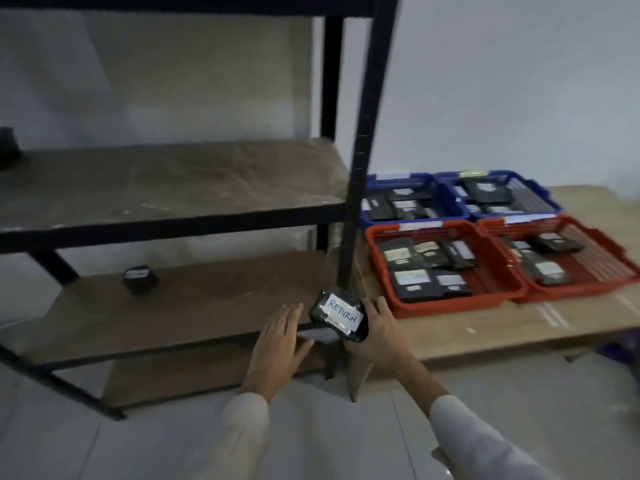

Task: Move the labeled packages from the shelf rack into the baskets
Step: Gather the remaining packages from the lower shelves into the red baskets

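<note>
Black, glossy wrapping is seen on a small rounded package, held low in the middle of the frame, in front of the foot of the dark metal shelf rack. A white label is stuck across its top, and the word RETURN is handwritten on it in blue capitals. The package is gripped from the right side by the right hand, whose fingers are curled round its edge. Just to its left, the left hand is held flat with fingers straight and slightly spread, over the front edge of a brown wooden shelf; nothing is held in it. White sleeves are worn on both arms.

A second black package with a pale label is left on that same shelf, towards the left of the frame, well apart from the hands. Part of another dark object is cut off by the left edge, on the shelf above; it is too blurred to be identified.

To the right of the rack, four baskets are set on a low wooden table, two by two and touching. Two blue baskets are placed at the back and two red baskets at the front. Flat black packages with white labels are laid in all four; their writing cannot be read
</note>
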